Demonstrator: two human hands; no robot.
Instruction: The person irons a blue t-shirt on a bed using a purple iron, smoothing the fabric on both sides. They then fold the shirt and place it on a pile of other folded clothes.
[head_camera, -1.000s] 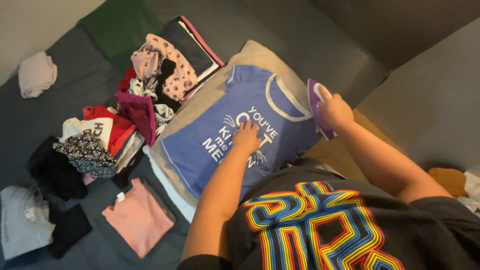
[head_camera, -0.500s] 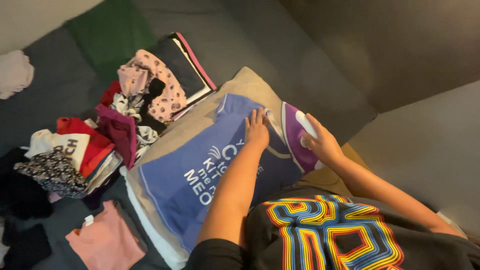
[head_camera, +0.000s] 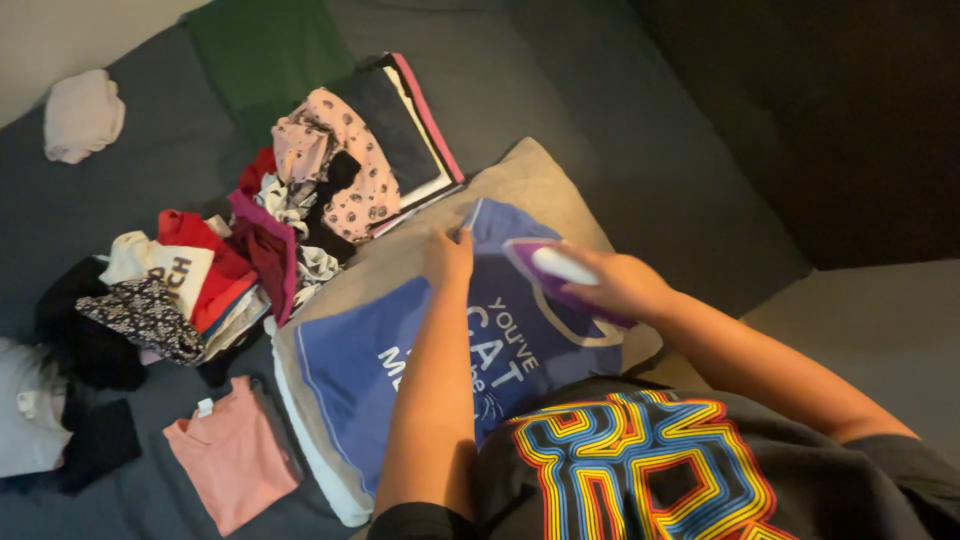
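A blue T-shirt with white print lies flat on a beige cushion. My right hand grips a purple and white iron resting on the shirt's upper part. My left hand presses the shirt's far edge, just left of the iron. My arms and my black shirt with coloured stripes hide the lower right part of the T-shirt.
A heap of mixed clothes lies left of the cushion on the grey sofa. A folded stack sits behind it, with a green cloth beyond. A pink top lies front left, a pale bundle far left.
My right hand has slid the iron from the shirt's right edge leftwards across its upper part. My left hand has moved up to the shirt's far edge.
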